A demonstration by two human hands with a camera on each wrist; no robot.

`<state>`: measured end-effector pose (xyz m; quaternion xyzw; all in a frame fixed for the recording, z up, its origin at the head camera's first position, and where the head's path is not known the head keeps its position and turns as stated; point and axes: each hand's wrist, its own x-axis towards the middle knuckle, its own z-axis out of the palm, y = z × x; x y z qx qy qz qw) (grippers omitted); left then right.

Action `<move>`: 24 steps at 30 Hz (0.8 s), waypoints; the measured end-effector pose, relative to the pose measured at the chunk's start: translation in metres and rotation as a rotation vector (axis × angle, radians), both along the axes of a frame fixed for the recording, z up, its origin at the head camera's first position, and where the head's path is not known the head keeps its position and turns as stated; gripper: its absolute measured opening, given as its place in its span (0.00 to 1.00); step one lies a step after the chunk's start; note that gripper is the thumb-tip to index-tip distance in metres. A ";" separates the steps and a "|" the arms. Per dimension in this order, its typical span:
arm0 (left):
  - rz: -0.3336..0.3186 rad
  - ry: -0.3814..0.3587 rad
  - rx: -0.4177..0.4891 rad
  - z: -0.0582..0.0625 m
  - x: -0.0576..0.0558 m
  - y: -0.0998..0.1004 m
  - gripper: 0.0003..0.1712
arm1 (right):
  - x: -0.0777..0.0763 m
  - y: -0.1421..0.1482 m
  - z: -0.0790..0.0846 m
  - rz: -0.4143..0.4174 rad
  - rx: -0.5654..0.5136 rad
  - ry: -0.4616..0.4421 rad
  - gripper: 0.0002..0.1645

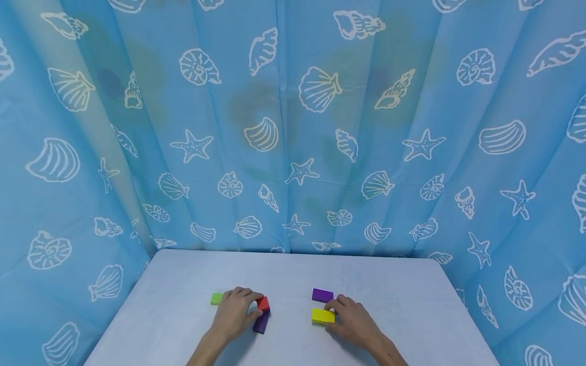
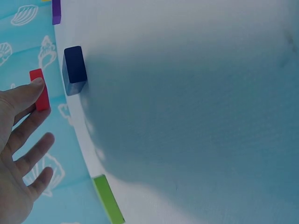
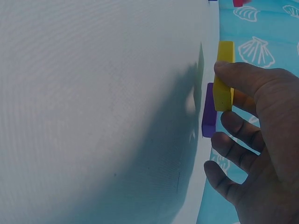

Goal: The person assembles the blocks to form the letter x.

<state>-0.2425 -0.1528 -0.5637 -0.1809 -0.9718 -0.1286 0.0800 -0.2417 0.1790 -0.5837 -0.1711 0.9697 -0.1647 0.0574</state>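
My left hand (image 1: 233, 315) pinches a red block (image 2: 40, 89) between thumb and fingers, its other fingers spread loosely. In the head view the red block overlaps the far end of a dark blue block (image 1: 262, 322). A light green block (image 1: 216, 299) lies just left of that hand, partly hidden by it. On the right side, my right hand (image 1: 353, 321) grips a yellow block (image 3: 225, 77) by thumb and fingers. Right behind the yellow block lies a purple block (image 1: 322, 295), close to the fingertips.
A white-covered table (image 1: 293, 274) bears the blocks. Behind it and along both sides hangs a blue curtain (image 1: 284, 152) printed with white shells and starfish. White tabletop separates the left and right groups of blocks.
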 end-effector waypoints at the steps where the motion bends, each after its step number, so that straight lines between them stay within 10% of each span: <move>1: -0.005 -0.005 0.002 0.000 0.000 0.000 0.23 | 0.000 0.000 0.000 0.000 0.001 -0.002 0.24; 24: -0.010 -0.053 -0.025 -0.001 0.001 0.013 0.24 | 0.000 -0.005 0.001 -0.032 -0.009 -0.061 0.23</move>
